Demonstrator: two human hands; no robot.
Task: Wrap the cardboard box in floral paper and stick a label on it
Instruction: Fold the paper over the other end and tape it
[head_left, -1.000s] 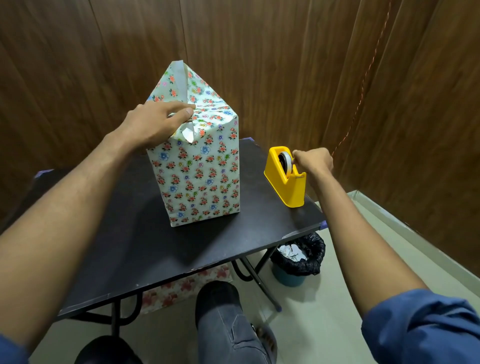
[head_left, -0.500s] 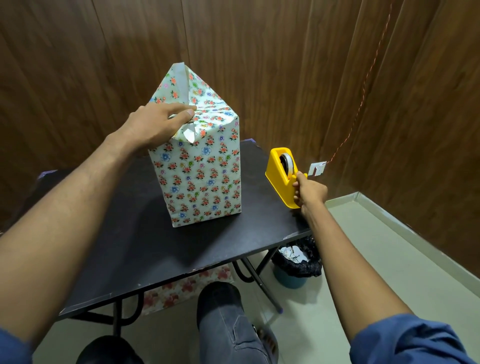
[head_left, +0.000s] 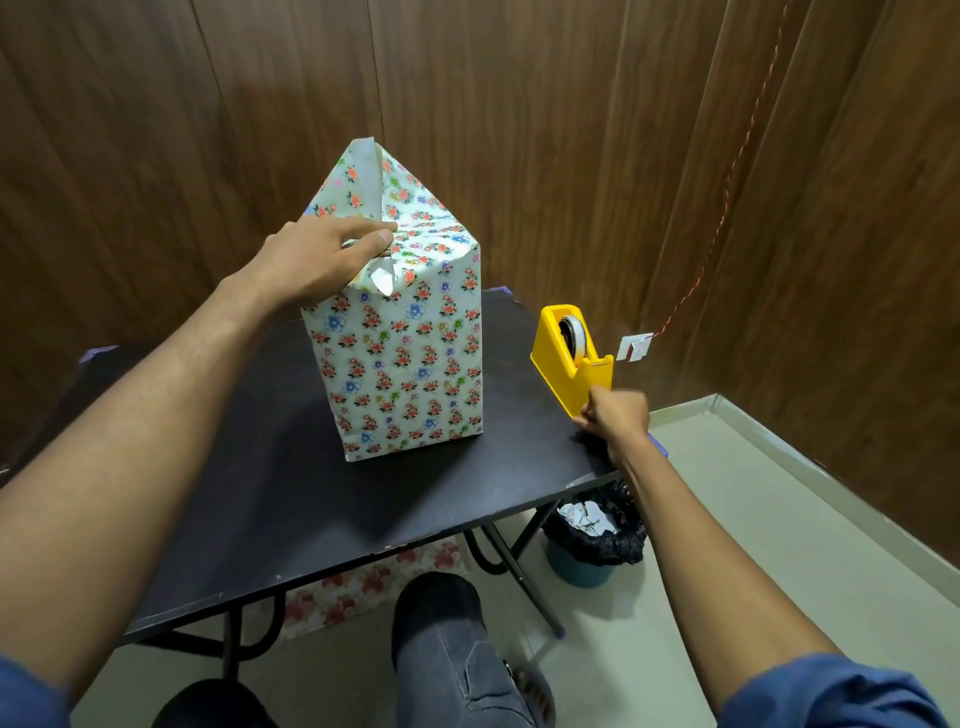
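Floral-wrapped box (head_left: 405, 358) stands upright mid-table (head_left: 260, 493); left hand (head_left: 317, 260) presses folded paper flat on top w/ straight fingers. Right hand (head_left: 615, 415), at box's 3 o'clock, curled at tape dispenser (head_left: 571, 358) base; can't tell if tape's pinched, strip not visible.

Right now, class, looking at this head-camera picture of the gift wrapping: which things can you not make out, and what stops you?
- Tape strip: the right hand is blurred and curled by the yellow tape dispenser; any clear tape is too thin to see.
- Cardboard box: wholly covered by the floral paper.
- Top fold: the left hand covers part of it.
- Label: none visible; the far sides face away.
- Bin: contents too small.
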